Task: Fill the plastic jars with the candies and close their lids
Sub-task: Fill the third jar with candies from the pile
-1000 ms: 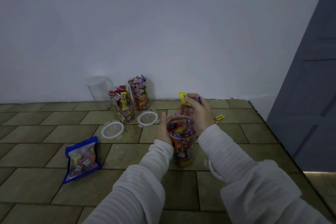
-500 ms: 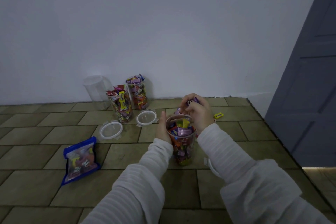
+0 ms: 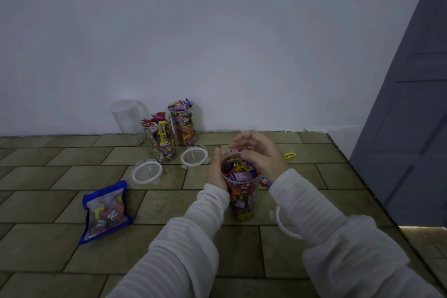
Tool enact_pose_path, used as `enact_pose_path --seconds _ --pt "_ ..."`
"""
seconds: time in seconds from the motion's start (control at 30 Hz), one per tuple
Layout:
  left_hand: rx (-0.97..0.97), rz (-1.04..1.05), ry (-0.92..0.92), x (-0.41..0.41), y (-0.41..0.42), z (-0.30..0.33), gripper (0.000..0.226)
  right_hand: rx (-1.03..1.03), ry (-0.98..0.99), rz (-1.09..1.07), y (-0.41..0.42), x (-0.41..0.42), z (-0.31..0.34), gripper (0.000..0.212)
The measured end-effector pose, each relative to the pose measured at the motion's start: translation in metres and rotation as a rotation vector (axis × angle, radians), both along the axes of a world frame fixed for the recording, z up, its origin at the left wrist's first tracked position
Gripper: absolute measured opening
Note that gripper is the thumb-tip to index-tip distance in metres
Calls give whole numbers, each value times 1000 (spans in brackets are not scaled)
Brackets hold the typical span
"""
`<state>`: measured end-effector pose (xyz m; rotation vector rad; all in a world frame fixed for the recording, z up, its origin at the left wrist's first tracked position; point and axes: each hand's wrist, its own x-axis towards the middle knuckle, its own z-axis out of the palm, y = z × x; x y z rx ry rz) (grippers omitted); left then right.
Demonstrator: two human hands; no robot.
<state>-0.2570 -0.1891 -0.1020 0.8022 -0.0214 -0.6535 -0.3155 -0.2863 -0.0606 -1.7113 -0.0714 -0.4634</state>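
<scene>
A clear plastic jar point(image 3: 242, 197) full of wrapped candies stands on the tiled floor in front of me. My left hand point(image 3: 216, 172) holds its left side near the rim. My right hand point(image 3: 260, 153) hovers over the jar's mouth with loosely bent fingers and holds nothing that I can see. Two more filled jars point(image 3: 161, 138) point(image 3: 183, 123) and an empty jar point(image 3: 127, 118) stand by the wall. Two lids point(image 3: 146, 173) point(image 3: 195, 156) lie on the floor; a third lid point(image 3: 281, 224) shows partly under my right sleeve.
A blue candy bag point(image 3: 105, 211) lies at the left. A yellow candy point(image 3: 290, 154) lies on the floor to the right of my hands, and a red wrapper point(image 3: 264, 181) peeks out by my right wrist. A grey door point(image 3: 411, 104) stands at the right.
My right hand held a yellow candy above the jar, lowered it to the jar's mouth, and now its fingers have opened over the candies.
</scene>
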Motion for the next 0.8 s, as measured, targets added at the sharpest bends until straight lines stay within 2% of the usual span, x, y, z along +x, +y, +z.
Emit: enact_pose_path --seconds 0.03,0.1,0.13,0.2,0.27,0.33,0.4,0.57,0.7,0.8 --pt "24 1 -14 1 1 -1 68 -95 -6 -51 -2 -1 1 28" --pt "53 12 -31 2 1 -2 68 -437 27 -91 -8 -3 12 24" --pt "67 23 -32 2 1 -2 67 -636 93 -67 -11 -4 20 22" --pt "108 63 -38 5 0 -5 66 -940 331 1 -13 -4 36 34" --pt "157 85 -33 5 1 -5 64 -1113 501 51 -6 0 47 46" --pt "166 72 -22 8 2 -6 64 -1251 559 71 4 7 48 46" --pt "168 49 8 8 4 -4 65 -1321 591 71 13 14 44 41" --pt "176 69 26 9 3 -6 62 -1341 610 97 20 22 39 28" --pt "153 64 19 7 3 -2 60 -1318 560 95 19 17 40 29" --pt "162 67 -11 4 2 -1 56 -1232 554 8 14 13 46 36"
